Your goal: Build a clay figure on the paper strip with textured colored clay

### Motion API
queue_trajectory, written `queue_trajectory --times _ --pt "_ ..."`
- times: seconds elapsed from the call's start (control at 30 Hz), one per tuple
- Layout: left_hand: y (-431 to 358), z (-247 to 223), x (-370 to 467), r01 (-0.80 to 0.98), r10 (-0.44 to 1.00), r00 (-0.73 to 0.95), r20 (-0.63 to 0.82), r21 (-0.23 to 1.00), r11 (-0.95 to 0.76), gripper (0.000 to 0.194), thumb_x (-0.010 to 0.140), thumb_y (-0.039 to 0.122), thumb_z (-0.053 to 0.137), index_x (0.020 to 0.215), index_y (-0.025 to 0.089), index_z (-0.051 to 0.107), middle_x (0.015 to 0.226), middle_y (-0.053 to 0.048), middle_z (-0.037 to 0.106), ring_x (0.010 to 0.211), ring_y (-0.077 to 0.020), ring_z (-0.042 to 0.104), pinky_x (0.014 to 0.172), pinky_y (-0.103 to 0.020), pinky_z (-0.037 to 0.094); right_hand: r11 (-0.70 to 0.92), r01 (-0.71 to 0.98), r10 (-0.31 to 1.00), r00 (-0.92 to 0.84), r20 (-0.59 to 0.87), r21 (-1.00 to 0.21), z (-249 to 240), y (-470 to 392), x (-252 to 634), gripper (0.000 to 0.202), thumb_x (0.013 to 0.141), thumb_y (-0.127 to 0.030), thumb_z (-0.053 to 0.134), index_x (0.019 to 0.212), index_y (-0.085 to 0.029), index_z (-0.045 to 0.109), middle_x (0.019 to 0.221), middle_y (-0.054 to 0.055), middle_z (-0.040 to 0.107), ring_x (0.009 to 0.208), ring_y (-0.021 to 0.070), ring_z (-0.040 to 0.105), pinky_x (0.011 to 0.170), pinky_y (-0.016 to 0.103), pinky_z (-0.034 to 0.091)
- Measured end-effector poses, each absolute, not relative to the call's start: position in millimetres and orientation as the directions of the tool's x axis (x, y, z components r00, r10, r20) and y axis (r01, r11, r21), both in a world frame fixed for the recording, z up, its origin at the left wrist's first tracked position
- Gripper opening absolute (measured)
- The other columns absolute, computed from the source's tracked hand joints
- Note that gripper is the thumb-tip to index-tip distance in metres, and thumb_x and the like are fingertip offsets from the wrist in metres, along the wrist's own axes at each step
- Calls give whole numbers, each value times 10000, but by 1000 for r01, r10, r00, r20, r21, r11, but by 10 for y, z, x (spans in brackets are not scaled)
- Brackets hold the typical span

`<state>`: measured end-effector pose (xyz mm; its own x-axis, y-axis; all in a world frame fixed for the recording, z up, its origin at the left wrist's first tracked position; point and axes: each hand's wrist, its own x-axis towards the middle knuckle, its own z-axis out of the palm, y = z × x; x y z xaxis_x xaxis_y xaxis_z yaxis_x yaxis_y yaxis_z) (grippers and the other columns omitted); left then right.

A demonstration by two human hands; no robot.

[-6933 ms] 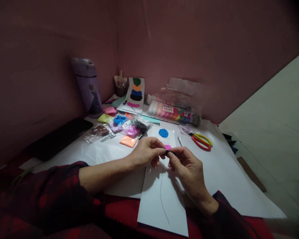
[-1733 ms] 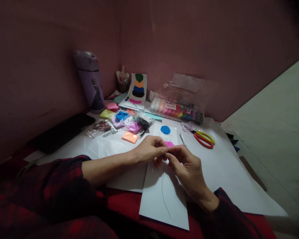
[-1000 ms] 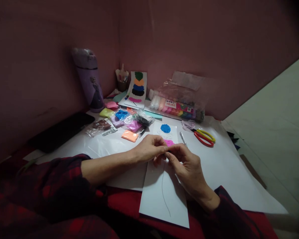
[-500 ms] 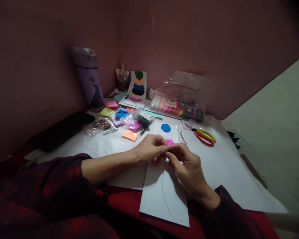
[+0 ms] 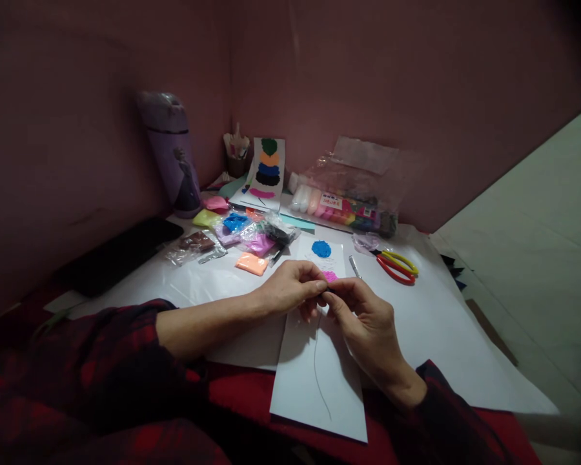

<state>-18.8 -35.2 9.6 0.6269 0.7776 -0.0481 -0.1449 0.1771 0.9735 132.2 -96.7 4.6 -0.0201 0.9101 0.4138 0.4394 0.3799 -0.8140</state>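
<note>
Above the middle of a long white card (image 5: 300,381), my left hand (image 5: 297,287) and my right hand (image 5: 365,316) meet at the fingertips. Between them they pinch a small piece of black clay (image 5: 326,290), mostly hidden by the fingers. On the card beyond my hands are a round blue clay patch (image 5: 321,248) and a pink clay patch (image 5: 330,276), partly covered by my fingers. A thin curved line runs down the card's near half.
Bagged clay (image 5: 259,244) in several colours lies left of the card. Red-and-yellow scissors (image 5: 399,266) and a slim silver tool (image 5: 355,267) lie right. Behind stand a purple bottle (image 5: 172,155), a card with coloured patches (image 5: 270,171) and a clear clay pack (image 5: 343,203).
The fingertips have shifted slightly, and the dark piece between them shows more now. Both hands stay in nearly the same place over the card.
</note>
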Motion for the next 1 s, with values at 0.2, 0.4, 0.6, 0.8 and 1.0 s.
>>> queue_trajectory --times 0.2,0.4,0.6,0.8,1.0 --pt "-345 108 -196 -108 787 611 -78 978 181 354 680 388 726 791 108 540 584 -16 617 393 -106 555 361 -222 467 387 442 906 -20 423 -809 40 -968 1325 68 860 -189 618 921 -205 641 755 -11 675 629 121 615 588 249 506" --pt "-357 180 -185 -106 804 590 -75 980 170 183 732 230 674 720 100 546 551 -13 610 372 -93 540 359 -198 447 400 438 901 -27 433 -805 61 -966 1328 52 850 -189 626 895 -201 649 753 -5 680 636 125 623 594 248 504" --pt "-393 265 -149 -96 861 498 -102 980 171 91 740 12 546 701 93 551 552 -3 610 355 -85 527 345 -189 427 357 420 907 59 417 -835 41 -936 1336 37 817 -214 654 801 -188 633 659 -15 650 529 108 575 508 235 465" --pt "-378 263 -156 -172 902 421 -91 969 178 86 748 13 579 775 92 558 555 0 619 384 -95 550 380 -211 469 302 332 908 183 376 -893 28 -915 1345 74 796 -230 678 783 -187 620 588 -40 594 490 97 536 470 222 443" --pt "-357 215 -191 -182 888 448 -103 962 203 34 744 73 623 727 80 594 532 -19 611 410 -96 558 397 -204 469 283 311 910 211 356 -907 40 -901 1358 98 804 -257 679 792 -180 621 601 -32 593 499 94 529 453 214 421"
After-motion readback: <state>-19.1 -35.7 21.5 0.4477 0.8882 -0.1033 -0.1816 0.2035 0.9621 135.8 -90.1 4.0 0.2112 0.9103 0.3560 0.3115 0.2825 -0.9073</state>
